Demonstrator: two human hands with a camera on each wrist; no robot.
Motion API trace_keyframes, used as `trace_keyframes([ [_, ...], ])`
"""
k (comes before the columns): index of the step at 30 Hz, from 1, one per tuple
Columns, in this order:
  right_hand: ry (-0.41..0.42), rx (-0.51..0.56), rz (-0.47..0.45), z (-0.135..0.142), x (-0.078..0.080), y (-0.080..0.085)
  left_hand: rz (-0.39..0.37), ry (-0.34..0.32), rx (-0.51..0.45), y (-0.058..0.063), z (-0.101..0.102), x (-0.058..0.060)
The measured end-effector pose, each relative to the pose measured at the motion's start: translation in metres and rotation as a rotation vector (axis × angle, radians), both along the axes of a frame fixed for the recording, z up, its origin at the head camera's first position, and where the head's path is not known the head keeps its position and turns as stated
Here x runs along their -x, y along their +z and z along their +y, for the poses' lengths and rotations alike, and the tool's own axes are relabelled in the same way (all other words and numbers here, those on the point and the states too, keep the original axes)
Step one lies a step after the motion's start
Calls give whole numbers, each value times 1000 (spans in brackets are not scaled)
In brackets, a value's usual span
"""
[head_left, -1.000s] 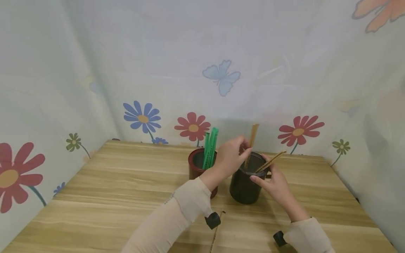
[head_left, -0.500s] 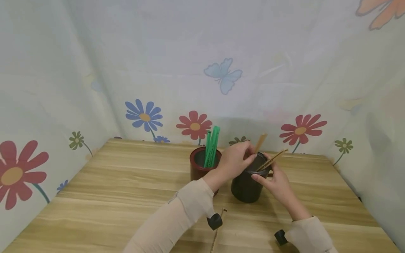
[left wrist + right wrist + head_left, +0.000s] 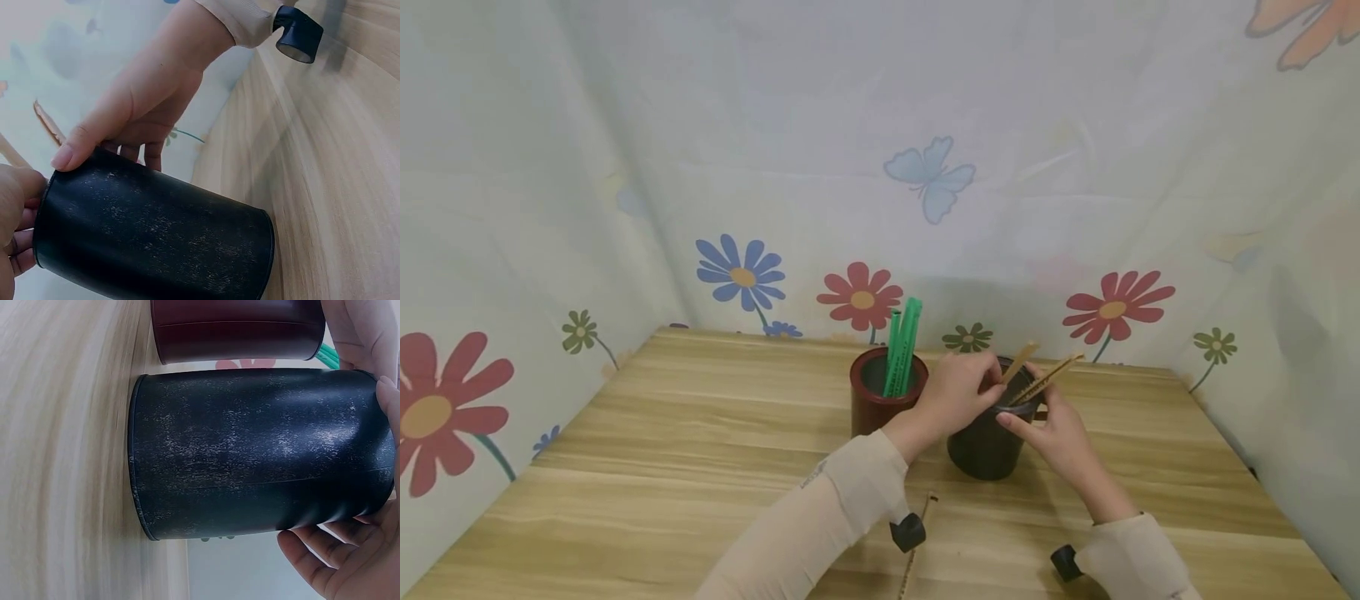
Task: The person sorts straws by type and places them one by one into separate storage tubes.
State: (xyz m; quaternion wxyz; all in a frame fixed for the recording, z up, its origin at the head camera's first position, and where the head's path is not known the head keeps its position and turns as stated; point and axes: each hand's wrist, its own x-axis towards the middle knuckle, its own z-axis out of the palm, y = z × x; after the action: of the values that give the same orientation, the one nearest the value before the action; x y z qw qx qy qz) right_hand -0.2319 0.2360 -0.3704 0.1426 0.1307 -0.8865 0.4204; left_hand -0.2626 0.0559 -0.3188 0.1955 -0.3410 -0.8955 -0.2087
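Observation:
A black leather-look cylindrical cup (image 3: 985,450) stands on the table. My left hand (image 3: 958,387) is at its rim and pinches a tan wrapped straw (image 3: 1021,360), whose lower end is inside the cup. My right hand (image 3: 1063,446) holds the cup by its upper right side, thumb near the rim and fingers around the far side. A second tan wrapped straw (image 3: 1052,377) leans out of the cup over the right-hand fingers. In the left wrist view, the thumb of the right hand (image 3: 144,94) lies at the cup's rim, and part of the left hand (image 3: 12,212) shows.
Close by on the left stands a dark red cup (image 3: 880,412) with several green wrapped straws (image 3: 901,354) in it. Another tan straw (image 3: 909,571) lies on the wooden table (image 3: 700,450) near the front. A flower-printed cloth (image 3: 820,167) surrounds the table.
My left hand has moved slightly down and right, and its tan straw has sunk deeper into the black cup, now more tilted. The right hand keeps its hold on the cup.

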Motion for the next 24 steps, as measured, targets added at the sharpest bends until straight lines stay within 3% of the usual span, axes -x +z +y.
trace_keyframes([
  [18, 14, 5, 9, -1, -1, 0, -21, -17, 55, 0, -2, 0],
  [24, 24, -21, 46, -1, -1, -1, -28, -52, 38, 8, -7, -4],
])
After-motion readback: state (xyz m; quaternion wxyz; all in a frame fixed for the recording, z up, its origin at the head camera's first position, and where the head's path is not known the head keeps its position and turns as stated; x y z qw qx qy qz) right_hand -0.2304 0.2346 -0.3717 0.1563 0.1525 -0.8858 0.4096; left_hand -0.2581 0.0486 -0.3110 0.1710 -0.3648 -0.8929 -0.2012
